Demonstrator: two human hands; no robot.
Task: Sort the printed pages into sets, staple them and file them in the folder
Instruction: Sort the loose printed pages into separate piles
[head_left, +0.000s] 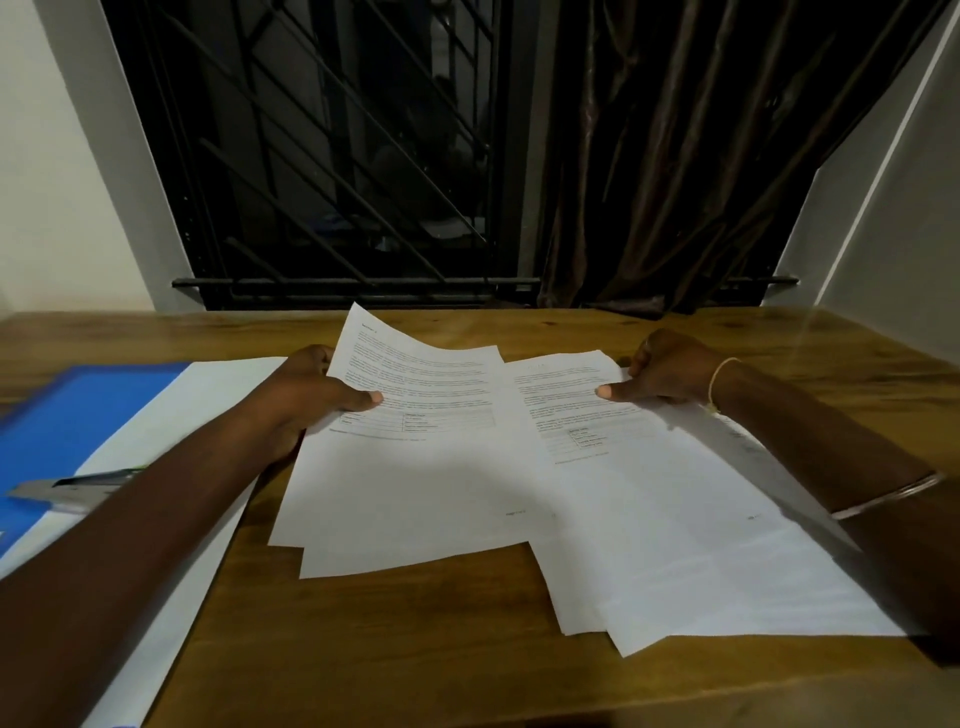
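Two loose piles of printed pages lie on the wooden table. My left hand pinches the left edge of the left pile, thumb on top; its far end curls upward. My right hand pinches the right edge of the right pile near its top. The left pile overlaps the right one in the middle. A blue folder lies open at the far left with white sheets on it. A grey stapler rests on the folder, partly hidden by my left forearm.
A barred window and a dark curtain stand behind the table's far edge. Walls close in on the left and right. Bare wood shows at the front of the table and along its back edge.
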